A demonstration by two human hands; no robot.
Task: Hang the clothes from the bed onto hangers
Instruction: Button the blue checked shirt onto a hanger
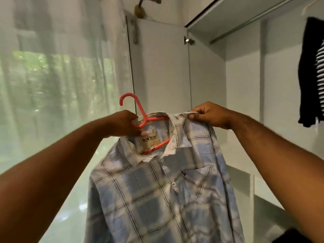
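A blue and white plaid shirt (157, 193) hangs in front of me on a pink plastic hanger (140, 113). The hanger's hook points up and to the left, and its arms run inside the collar. My left hand (122, 123) grips the hanger at its neck, together with the left side of the collar. My right hand (210, 114) pinches the right edge of the collar between thumb and fingers. The shirt's lower part runs out of the bottom of the view.
An open white wardrobe (245, 81) stands ahead, with a rail (245, 23) under its top shelf. A black and white striped garment (313, 72) hangs at the right. The wardrobe door (157, 67) stands open behind the shirt. A sheer curtain (52, 76) covers the window at left.
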